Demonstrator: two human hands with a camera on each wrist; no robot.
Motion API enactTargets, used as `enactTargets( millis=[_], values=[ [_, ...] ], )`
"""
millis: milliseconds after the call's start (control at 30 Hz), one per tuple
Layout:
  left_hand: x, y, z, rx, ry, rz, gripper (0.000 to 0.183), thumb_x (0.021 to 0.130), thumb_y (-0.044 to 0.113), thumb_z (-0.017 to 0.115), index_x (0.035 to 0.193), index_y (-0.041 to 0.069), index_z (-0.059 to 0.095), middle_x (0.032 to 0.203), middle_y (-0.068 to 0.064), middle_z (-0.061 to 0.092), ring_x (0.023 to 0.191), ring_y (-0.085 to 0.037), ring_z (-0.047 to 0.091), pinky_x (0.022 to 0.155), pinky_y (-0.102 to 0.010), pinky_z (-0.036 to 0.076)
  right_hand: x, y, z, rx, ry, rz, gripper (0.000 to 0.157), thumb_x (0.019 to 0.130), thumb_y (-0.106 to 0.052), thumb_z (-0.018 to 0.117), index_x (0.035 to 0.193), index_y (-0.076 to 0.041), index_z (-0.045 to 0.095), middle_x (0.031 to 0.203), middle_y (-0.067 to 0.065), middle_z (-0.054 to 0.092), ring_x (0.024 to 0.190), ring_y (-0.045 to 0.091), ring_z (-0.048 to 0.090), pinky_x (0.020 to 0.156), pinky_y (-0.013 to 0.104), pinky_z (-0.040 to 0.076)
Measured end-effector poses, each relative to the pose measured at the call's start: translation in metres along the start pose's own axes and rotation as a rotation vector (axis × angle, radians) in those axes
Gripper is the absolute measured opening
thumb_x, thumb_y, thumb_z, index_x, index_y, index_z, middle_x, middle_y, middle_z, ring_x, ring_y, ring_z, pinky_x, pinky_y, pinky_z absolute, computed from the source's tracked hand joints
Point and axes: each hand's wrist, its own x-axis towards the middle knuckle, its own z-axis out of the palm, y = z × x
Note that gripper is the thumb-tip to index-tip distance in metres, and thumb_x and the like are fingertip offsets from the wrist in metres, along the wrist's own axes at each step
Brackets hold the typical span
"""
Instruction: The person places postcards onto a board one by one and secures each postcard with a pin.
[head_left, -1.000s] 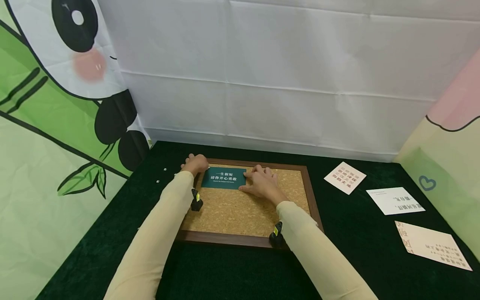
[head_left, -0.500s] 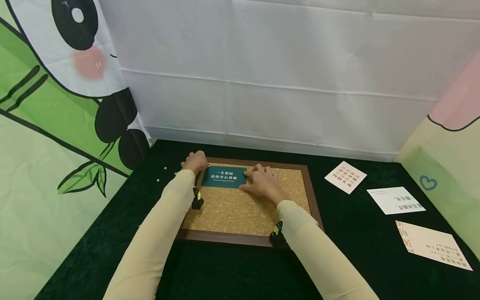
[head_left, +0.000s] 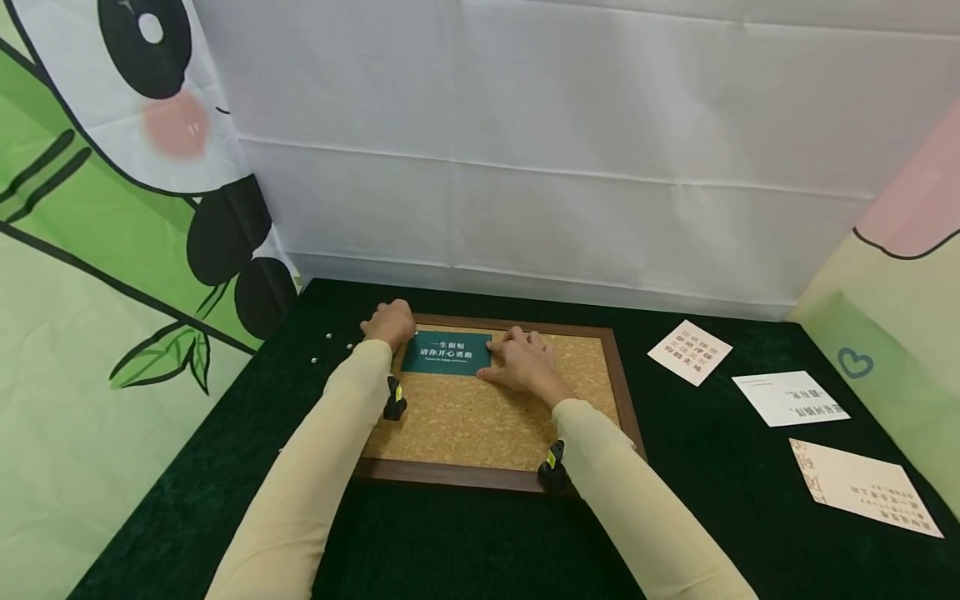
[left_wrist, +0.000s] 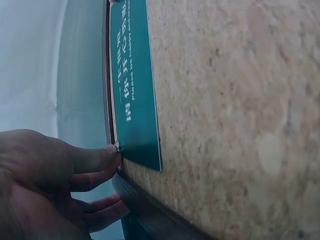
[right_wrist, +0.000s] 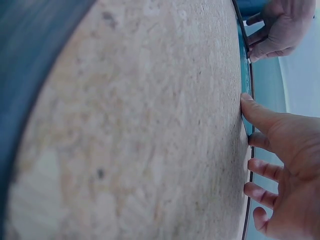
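A teal card [head_left: 446,352] with white lettering lies on the framed cork board [head_left: 465,425], near its far left corner. At the card's far left corner, my left hand [head_left: 392,322] pinches a small shiny thumbtack [left_wrist: 117,146] between thumb and index finger, its tip right at the card. My right hand [head_left: 525,364] rests at the card's right end. In the right wrist view its thumb [right_wrist: 257,112] lies on the card's near edge, and the other fingers spread loosely over the board toward the frame.
Small pale tacks [head_left: 314,361] lie on the dark green cloth [head_left: 480,542] left of the board. To the right are a square card [head_left: 690,352], a white card [head_left: 791,398] and a cream card [head_left: 866,487]. A pale fabric backdrop [head_left: 555,150] stands behind.
My left hand has turned slightly at the card's corner, its knuckles drawing together. The right hand and the teal card stay in place.
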Motion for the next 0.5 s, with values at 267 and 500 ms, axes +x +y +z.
enactTargets(
  millis=[267,500],
  values=[
    [-0.0002,-0.0056,0.0002,-0.037,0.053,-0.004,0.035,0.095,0.011,0.06,0.127,-0.001,0.054,0.127,-0.023,0.057,0.117,-0.04,0.052,0.109,-0.062,0.026,0.0005,0.0001,0.0005,0.002,-0.001,-0.007,0.066,0.087,-0.054,0.067,0.144,-0.027,0.049,0.138,0.004,0.045,0.113,0.028,0.039,0.09,0.045,0.029],
    [0.0013,-0.0101,-0.0002,-0.051,0.081,0.025,0.031,0.091,0.016,0.068,0.117,0.002,0.059,0.12,-0.019,0.063,0.112,-0.038,0.056,0.107,-0.064,0.025,0.002,0.0022,0.0014,-0.015,0.002,-0.005,0.066,0.087,-0.055,0.066,0.144,-0.027,0.049,0.139,0.004,0.044,0.113,0.028,0.039,0.09,0.045,0.03]
  ],
)
